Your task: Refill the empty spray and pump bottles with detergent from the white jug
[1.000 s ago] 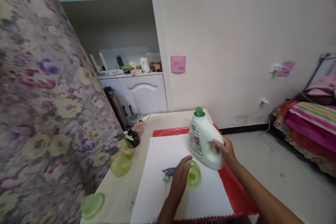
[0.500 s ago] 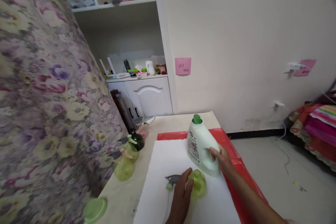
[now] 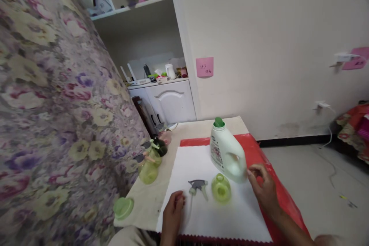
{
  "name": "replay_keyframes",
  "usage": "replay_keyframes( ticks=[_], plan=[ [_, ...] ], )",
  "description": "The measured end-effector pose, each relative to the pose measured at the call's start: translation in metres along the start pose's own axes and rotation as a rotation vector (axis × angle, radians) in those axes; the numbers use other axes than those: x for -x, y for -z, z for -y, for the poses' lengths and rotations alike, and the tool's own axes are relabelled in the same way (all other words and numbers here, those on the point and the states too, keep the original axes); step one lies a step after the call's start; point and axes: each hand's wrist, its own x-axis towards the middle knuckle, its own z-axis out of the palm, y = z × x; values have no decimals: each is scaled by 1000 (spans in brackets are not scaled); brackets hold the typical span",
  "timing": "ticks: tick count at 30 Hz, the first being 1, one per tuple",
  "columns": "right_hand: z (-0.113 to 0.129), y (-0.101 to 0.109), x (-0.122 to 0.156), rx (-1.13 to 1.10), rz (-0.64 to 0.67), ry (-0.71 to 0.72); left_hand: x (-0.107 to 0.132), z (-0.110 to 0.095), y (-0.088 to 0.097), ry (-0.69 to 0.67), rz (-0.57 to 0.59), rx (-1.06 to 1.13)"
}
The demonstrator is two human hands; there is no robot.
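A pale green detergent jug [image 3: 223, 144] with an open green spout stands upright on the white sheet. My right hand [image 3: 263, 188] is just right of its base, thumb and fingers apart, holding nothing. In front of the jug is a yellow-green translucent spray bottle [image 3: 221, 190] with its neck uncapped. Left of that bottle lies a grey trigger spray head [image 3: 197, 185] with a light green collar and a thin dip tube. Beside the tube, my left hand [image 3: 174, 209] has its fingers curled in, and nothing shows in them.
Several spray bottles [image 3: 148, 172] line the table's left edge. A light green cap [image 3: 123, 208] lies at the front left corner. The white sheet [image 3: 198, 161] lies over a red covering [image 3: 284, 196]. A floral curtain [image 3: 72, 123] hangs close on the left.
My right hand has let go of the jug's handle and moved to its right. My left hand has drawn away from the spray bottle toward the left. The view has shifted slightly.
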Motion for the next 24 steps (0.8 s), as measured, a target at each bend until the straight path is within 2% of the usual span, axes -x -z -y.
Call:
replay_keyframes(
  ticks=[3,5,7,11,16,20,24],
  plan=[
    [7,-12,14,33,184,115,-2,-1,-1,-26,60,-238],
    [6,-24,22,41,320,101,-4,-8,-4,-60,120,-390],
    [-1,-37,29,34,388,48,-8,-16,-9,-71,155,-469],
    [-19,-56,40,17,455,-35,-21,-28,-18,-50,174,-608],
    [-35,-69,43,27,543,-102,-29,-38,-33,-2,176,-772],
    [-36,-76,39,69,549,-133,-29,-40,-43,30,156,-838],
    [-31,-78,35,101,549,-137,-31,-37,-45,43,144,-795]
  ],
)
